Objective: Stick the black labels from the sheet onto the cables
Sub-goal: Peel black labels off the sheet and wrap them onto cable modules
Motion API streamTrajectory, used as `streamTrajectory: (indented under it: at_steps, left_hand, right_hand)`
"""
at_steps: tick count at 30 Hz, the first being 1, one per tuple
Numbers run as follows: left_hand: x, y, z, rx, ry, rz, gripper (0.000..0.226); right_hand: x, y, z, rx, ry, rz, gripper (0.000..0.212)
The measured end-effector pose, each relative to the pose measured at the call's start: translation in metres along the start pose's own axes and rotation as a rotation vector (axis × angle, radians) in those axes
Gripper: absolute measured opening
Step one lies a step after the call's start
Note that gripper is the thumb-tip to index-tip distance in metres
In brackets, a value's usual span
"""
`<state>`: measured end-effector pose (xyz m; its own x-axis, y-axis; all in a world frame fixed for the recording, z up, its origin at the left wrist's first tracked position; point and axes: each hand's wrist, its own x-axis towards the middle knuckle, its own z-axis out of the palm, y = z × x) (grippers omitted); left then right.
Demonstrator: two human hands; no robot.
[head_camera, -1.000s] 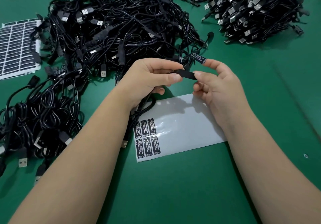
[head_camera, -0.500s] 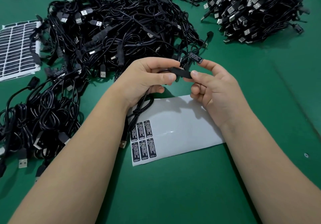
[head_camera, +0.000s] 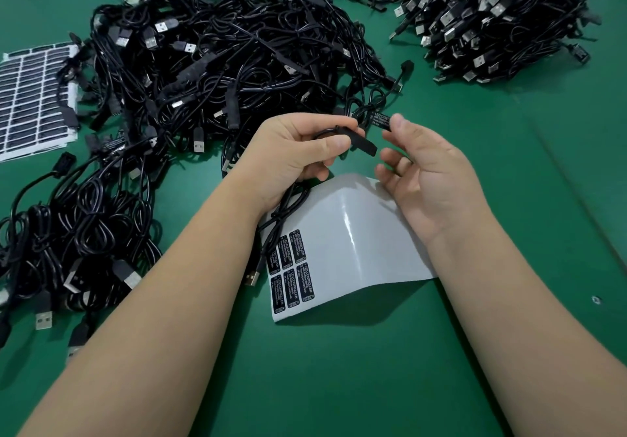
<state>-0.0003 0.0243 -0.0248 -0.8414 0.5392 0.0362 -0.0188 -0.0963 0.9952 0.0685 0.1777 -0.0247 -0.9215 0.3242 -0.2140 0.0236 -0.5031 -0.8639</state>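
Green matting (head_camera: 373, 385) covered the bench. Left hand (head_camera: 291, 158) gripped a cable (head_camera: 288, 212) by its black inline block (head_camera: 363, 143), thumb and fingers curled round it; the cable's slack hung down past the wrist onto the sheet's left edge. Right hand (head_camera: 431, 179) held one black label (head_camera: 380, 120) at the fingertips, just above and beside the block, apparently stuck to the forefinger tip rather than pinched; other fingers loosely curled. Label sheet (head_camera: 356, 233) lay near, beneath both hands, six labels (head_camera: 291, 270) left at its left end. Big cable heap (head_camera: 220, 73) far left; second heap (head_camera: 492, 19) far right. Another label sheet (head_camera: 30, 97) at the left edge.
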Motion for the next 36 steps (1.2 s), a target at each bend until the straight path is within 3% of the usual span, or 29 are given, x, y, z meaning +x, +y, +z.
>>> streamTrajectory:
  at_steps: [7,36]
  left_hand:
    - [0.0002,-0.0003,0.0028,0.035,0.068,-0.004,0.029]
    - [0.0009,-0.0018,0.0045,0.064,0.061,0.023,0.023]
  right_hand:
    - [-0.0024,0.0055,0.0023,-0.218,0.019,-0.038,0.012]
    - [-0.0078,0.0053,0.0088,-0.423,0.106,-0.134,0.018]
